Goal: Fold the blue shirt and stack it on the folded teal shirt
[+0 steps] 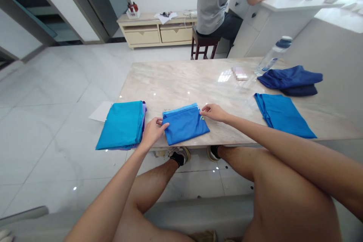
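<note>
The landmark is the marble table (198,79). A folded blue garment (184,124) lies flat at the table's near edge, about midway along it. The person's left hand (153,130) pinches the garment's left edge, thumb on top, fingers curled at the cloth. The right hand (214,112) grips the garment's far right corner with the fingertips, beside a small light-green mark on the fabric. Both hands are therefore grasping the same piece, one at each side.

Judged by its look, the garment is thin, soft sports fabric: light, limp, with no stiffness of its own. It would likely sag or unfold if lifted from one point, and the polished marble gives it little grip, so it may slide when pushed. The sound places to take hold are the two opposite edges, as now, or flat underneath with both palms to keep the fold.

On the table's left near corner lies a stack of folded teal cloth (122,124) with a purple layer beneath, just beside the left hand. Toward the table's right side lies a flat blue cloth (283,115), and behind it a dark blue bundle (290,79). A plastic water bottle (273,56) lies near the far right edge. Beyond the table, another person (221,3) sits on a stool at a white counter.
</note>
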Demonstrator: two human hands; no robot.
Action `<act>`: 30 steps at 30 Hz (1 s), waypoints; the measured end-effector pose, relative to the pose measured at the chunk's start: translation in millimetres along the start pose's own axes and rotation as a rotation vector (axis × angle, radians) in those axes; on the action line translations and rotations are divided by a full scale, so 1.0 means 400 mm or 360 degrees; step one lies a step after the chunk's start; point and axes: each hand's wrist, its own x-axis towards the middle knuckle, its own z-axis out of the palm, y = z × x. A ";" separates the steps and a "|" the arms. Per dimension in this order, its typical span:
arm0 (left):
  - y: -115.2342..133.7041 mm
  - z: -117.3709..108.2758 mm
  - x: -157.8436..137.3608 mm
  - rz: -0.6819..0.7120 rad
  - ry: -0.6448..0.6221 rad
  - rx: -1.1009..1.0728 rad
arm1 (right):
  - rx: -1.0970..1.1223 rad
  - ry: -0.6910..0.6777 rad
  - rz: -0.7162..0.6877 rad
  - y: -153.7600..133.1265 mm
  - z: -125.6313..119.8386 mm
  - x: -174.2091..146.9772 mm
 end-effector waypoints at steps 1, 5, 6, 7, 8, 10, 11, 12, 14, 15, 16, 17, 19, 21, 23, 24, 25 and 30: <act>-0.002 0.011 0.008 -0.0010 0.0006 -0.0026 | -0.0005 0.0033 0.0004 -0.003 0.012 0.006; -0.002 0.024 0.027 0.0085 0.0045 -0.0033 | -0.0179 0.0241 -0.0383 -0.013 0.032 0.018; -0.001 0.023 0.030 0.0118 0.0063 -0.0029 | -0.0258 0.0264 -0.0533 -0.017 0.031 0.018; 0.001 0.022 0.033 0.0146 0.0086 -0.0040 | -0.0337 0.0264 -0.0651 -0.021 0.029 0.018; 0.003 0.021 0.036 0.0167 0.0111 -0.0075 | -0.0406 0.0249 -0.0725 -0.026 0.025 0.018; 0.007 0.022 0.045 0.0180 0.0151 -0.0233 | -0.0486 0.0223 -0.0759 -0.035 0.017 0.017; 0.009 0.023 0.050 0.0182 0.0169 -0.0334 | -0.0495 0.0219 -0.0750 -0.040 0.013 0.017; 0.011 0.025 0.057 0.0194 0.0189 -0.0424 | -0.0492 0.0221 -0.0734 -0.044 0.009 0.017; 0.015 0.029 0.069 0.0262 0.0243 -0.0520 | -0.0473 0.0228 -0.0679 -0.050 0.005 0.021; 0.017 0.031 0.075 0.0306 0.0279 -0.0519 | -0.0463 0.0230 -0.0640 -0.053 0.004 0.024; 0.018 0.033 0.079 0.0336 0.0314 -0.0497 | -0.0457 0.0232 -0.0600 -0.055 0.004 0.028; 0.019 0.036 0.083 0.0345 0.0337 -0.0466 | -0.0454 0.0235 -0.0563 -0.057 0.006 0.033; 0.021 0.045 0.088 0.0298 0.0331 -0.0400 | -0.0442 0.0233 -0.0492 -0.060 0.012 0.043; 0.021 0.056 0.092 0.0218 0.0267 -0.0331 | -0.0404 0.0203 -0.0415 -0.064 0.020 0.053; 0.022 0.065 0.096 0.0158 0.0222 -0.0265 | -0.0353 0.0161 -0.0325 -0.068 0.026 0.062; 0.021 0.069 0.098 0.0139 0.0213 -0.0246 | -0.0331 0.0148 -0.0284 -0.070 0.028 0.065; 0.020 0.071 0.101 0.0125 0.0211 -0.0239 | -0.0314 0.0148 -0.0253 -0.071 0.030 0.068; 0.007 0.062 0.113 0.0102 0.0161 -0.0242 | -0.0227 0.0237 -0.0288 -0.071 0.026 0.080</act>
